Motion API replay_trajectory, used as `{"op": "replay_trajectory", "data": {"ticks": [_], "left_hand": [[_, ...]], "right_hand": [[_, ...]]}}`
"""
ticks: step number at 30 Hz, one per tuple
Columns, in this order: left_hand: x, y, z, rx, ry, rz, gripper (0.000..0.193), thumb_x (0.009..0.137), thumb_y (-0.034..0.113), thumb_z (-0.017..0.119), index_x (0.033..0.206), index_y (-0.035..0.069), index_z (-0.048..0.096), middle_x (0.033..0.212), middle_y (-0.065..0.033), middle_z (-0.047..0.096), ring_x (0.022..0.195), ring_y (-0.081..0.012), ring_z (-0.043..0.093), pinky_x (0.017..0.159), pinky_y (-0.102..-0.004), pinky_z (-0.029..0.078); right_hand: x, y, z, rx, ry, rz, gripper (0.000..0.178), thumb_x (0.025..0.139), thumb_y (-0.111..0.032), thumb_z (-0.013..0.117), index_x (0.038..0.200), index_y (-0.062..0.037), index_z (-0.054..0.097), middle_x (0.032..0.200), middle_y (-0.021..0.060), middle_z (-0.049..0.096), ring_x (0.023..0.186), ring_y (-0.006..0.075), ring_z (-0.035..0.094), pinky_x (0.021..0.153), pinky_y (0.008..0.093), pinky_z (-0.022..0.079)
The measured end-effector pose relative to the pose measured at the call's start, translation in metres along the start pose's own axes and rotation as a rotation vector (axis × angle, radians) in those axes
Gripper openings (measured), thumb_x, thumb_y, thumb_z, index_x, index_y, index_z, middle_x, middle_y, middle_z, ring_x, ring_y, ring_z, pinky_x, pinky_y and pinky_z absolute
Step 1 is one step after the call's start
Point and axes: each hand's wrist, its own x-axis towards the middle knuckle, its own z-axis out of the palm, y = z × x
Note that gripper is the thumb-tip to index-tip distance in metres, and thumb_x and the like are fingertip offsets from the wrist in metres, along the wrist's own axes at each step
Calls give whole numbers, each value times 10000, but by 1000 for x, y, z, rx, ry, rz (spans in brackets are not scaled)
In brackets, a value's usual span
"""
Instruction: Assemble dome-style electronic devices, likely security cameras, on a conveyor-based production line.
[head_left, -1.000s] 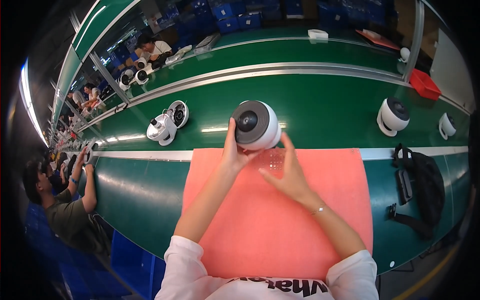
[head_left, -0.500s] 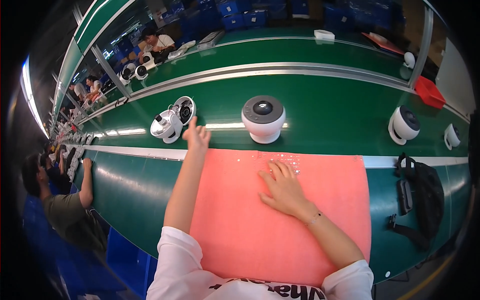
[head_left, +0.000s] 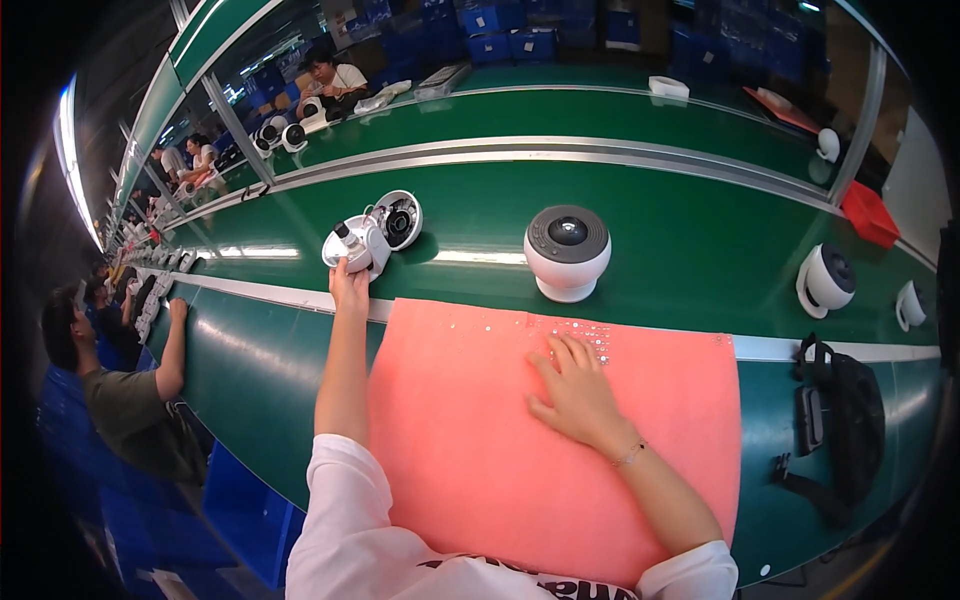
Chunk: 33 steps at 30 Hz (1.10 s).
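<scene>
My left hand (head_left: 349, 288) reaches out to an opened white globe-shaped device (head_left: 362, 246), its fingers and thumb closed on the near edge of the shell. A second shell half (head_left: 398, 220) with dark inner parts and thin wires leans against its back. My right hand (head_left: 578, 398) lies on the pink mat (head_left: 480, 450), fingers apart, fingertips beside rows of tiny shiny round pieces (head_left: 588, 331). I see nothing held in it. Beyond the mat stands a closed white globe device (head_left: 567, 255) with a dark grey top and a black dome.
Two more white devices, one tilted (head_left: 826, 280) and one smaller (head_left: 909, 305), stand at the right near a red bin (head_left: 870, 214). A black bag (head_left: 850, 430) lies right of the mat. A co-worker (head_left: 130, 385) sits at the left; others work along the green conveyor belt (head_left: 680, 210).
My left hand has gone from open in the air beside the opened device to holding its near edge. My right hand stays on the mat. The whole view has shifted slightly.
</scene>
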Motion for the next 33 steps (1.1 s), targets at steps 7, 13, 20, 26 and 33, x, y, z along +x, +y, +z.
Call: {"op": "replay_trajectory", "data": {"ticks": [7,13,20,26,33], "left_hand": [[-57,51,28,294,-61,11,600,809,292,602,1249,-28,348,1132,-233,481,1043,-317,522,856,-358,480],[-132,85,55,438,-210,-170,503,805,382,544,1094,-15,435,990,-237,540,812,-238,624,702,-280,542],[-193,100,70,536,-394,-339,371,853,360,462,1061,62,539,864,-42,633,705,-106,627,522,-215,533],[-213,124,81,671,-424,-273,439,838,361,476,1064,-14,494,825,-161,641,712,-217,651,639,-311,545],[-203,129,59,648,-388,-240,387,832,363,462,1085,74,508,911,-99,626,790,-175,634,625,-322,535]], "right_hand": [[1,2,-4,23,28,-4,512,712,-264,624,1156,-64,469,1200,213,414,1137,358,370,993,474,271],[9,-17,-34,277,145,-14,670,681,-131,648,1293,-135,375,1272,187,327,1131,364,347,989,500,273],[-5,-77,-48,10,309,-380,615,670,-80,605,1234,-288,474,1320,52,335,1087,297,310,995,586,149],[-8,-81,-65,-228,-49,-304,535,714,-48,538,1217,-225,492,1046,17,500,989,244,417,989,640,61],[0,-60,-93,95,128,-452,243,597,2,627,797,-127,577,957,21,459,968,270,335,981,489,368]]}}
